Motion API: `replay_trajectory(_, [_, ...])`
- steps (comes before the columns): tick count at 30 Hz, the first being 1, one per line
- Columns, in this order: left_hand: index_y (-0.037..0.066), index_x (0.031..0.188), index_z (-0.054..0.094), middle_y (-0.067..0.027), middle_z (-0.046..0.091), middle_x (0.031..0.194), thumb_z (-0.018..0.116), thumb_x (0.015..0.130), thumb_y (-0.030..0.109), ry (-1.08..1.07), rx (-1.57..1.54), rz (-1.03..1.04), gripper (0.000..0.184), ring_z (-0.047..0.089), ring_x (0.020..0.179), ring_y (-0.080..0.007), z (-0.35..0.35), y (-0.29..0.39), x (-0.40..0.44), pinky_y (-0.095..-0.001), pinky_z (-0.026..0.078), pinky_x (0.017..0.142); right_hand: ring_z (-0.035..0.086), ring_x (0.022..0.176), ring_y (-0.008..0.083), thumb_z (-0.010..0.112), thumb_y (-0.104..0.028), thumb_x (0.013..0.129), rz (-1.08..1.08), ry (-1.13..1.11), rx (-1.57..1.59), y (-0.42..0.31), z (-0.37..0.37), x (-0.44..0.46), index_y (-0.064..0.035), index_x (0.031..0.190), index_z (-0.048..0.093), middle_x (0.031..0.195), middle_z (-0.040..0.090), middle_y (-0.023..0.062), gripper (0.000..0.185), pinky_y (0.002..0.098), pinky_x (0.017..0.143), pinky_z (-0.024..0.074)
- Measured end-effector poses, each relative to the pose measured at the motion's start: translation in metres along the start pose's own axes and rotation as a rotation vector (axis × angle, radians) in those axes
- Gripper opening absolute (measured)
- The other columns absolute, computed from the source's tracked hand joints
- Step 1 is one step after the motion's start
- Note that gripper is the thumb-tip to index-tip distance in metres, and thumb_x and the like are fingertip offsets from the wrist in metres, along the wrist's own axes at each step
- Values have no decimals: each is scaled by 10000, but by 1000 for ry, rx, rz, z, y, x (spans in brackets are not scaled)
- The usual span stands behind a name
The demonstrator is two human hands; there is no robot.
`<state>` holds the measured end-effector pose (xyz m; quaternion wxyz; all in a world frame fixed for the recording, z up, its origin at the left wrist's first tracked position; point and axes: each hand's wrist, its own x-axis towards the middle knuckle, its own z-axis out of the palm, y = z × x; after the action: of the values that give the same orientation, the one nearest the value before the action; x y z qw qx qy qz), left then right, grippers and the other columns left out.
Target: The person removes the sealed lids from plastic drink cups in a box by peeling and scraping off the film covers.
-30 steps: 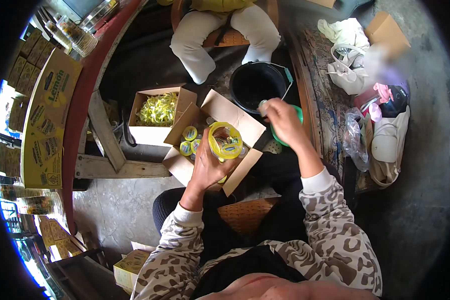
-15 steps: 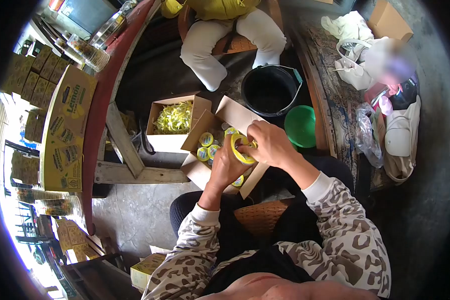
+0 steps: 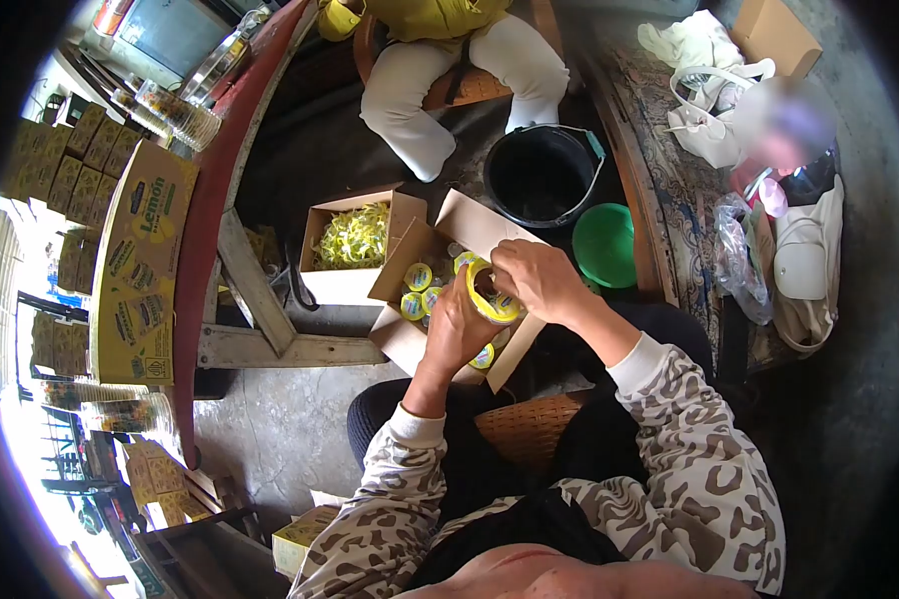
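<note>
My left hand [image 3: 456, 324] is wrapped round a yellow-rimmed clear container [image 3: 492, 304] above an open cardboard box [image 3: 400, 334]. At the container's right edge, my right hand [image 3: 541, 280] has its fingers bent together; whatever they hold is hidden. Several small cups with yellow-and-white lids [image 3: 417, 277] stand inside the box, partly covered by my hands. Behind it to the left is a second box [image 3: 342, 287] full of yellow-green strips [image 3: 353, 236].
A black bucket [image 3: 539, 180] and a green basin [image 3: 604, 245] stand beyond my right hand. Another person [image 3: 410, 85] sits opposite. A red-edged table [image 3: 210, 200] runs along the left; a patterned bench [image 3: 669, 200] with bags is on the right.
My right hand has come from beside the bucket down to the container's rim. The container has tilted in my left hand. The view has shifted, and the green basin shows more fully.
</note>
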<state>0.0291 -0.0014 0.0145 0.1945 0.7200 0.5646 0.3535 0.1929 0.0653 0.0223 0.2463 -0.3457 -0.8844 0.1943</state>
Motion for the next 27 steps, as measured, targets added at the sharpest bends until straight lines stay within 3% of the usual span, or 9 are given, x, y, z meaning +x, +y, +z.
replay_trajectory(2, [-25, 1145, 533, -192, 662, 967, 882, 657, 243, 40, -3, -38, 657, 657, 887, -380, 5, -1, 0, -434, 528, 770, 637, 879, 339, 643, -220, 882, 98, -12, 86, 3, -1, 1, -54, 939, 596, 905, 625, 124, 182, 440, 747, 517])
replay_trajectory(7, [6, 1019, 540, -199, 605, 883, 813, 669, 150, 142, 104, -20, 467, 595, 833, -398, 21, 5, 8, -468, 470, 764, 651, 815, 390, 549, -244, 916, 340, 98, 106, 21, 11, 8, -58, 831, 598, 857, 657, 155, 210, 498, 707, 505])
replay_trajectory(12, [13, 1052, 535, -184, 618, 926, 877, 642, 206, 181, 195, 15, 568, 606, 893, -402, 28, 4, 8, -462, 492, 771, 623, 858, 422, 497, -252, 928, 513, 192, 41, 21, 13, 9, -43, 842, 596, 878, 640, 200, 247, 524, 731, 474])
replay_trajectory(14, [5, 1087, 539, -182, 611, 945, 885, 628, 192, 236, 150, 18, 605, 606, 892, -390, 22, 11, 2, -452, 498, 782, 647, 808, 405, 503, -303, 938, 555, 407, -25, 63, 21, 6, -54, 859, 631, 880, 671, 173, 290, 496, 731, 511])
replay_trajectory(17, [-1, 1142, 532, -173, 596, 1023, 892, 643, 187, 230, 120, 45, 643, 620, 920, -349, 9, 1, -9, -421, 511, 813, 676, 743, 327, 474, -288, 963, 679, 464, 25, 87, -12, 10, -34, 886, 626, 845, 677, 160, 306, 437, 686, 533])
replay_trajectory(19, [-9, 1193, 492, -171, 583, 1082, 866, 689, 152, 212, 4, -11, 649, 624, 987, -314, 1, -2, -8, -393, 512, 857, 665, 685, 214, 437, -279, 989, 686, 372, 588, 67, -28, 9, -9, 903, 608, 798, 663, 120, 330, 362, 649, 539])
replay_trajectory(20, [-37, 1233, 464, -217, 556, 1124, 820, 678, 132, 208, -90, -33, 681, 566, 1021, -392, 1, -6, -7, -459, 452, 906, 634, 669, 152, 412, -264, 1012, 627, 351, 687, 71, -15, 7, 9, 926, 600, 784, 642, 95, 342, 303, 635, 536])
replay_trajectory(22, [-37, 1233, 455, -215, 558, 1121, 803, 690, 114, 214, -149, -20, 663, 566, 1030, -396, -2, -10, -2, -453, 451, 919, 611, 708, 114, 398, -200, 1038, 583, 186, 839, 55, -11, 5, -2, 961, 615, 869, 633, 50, 304, 272, 654, 538])
replay_trajectory(27, [-23, 1218, 486, -186, 566, 1118, 808, 674, 57, 217, -189, -77, 637, 584, 1029, -369, -1, 4, 2, -418, 477, 895, 608, 728, 103, 408, -142, 1022, 547, 93, 1027, 30, -5, 7, -1, 1064, 640, 869, 618, 36, 275, 269, 693, 546])
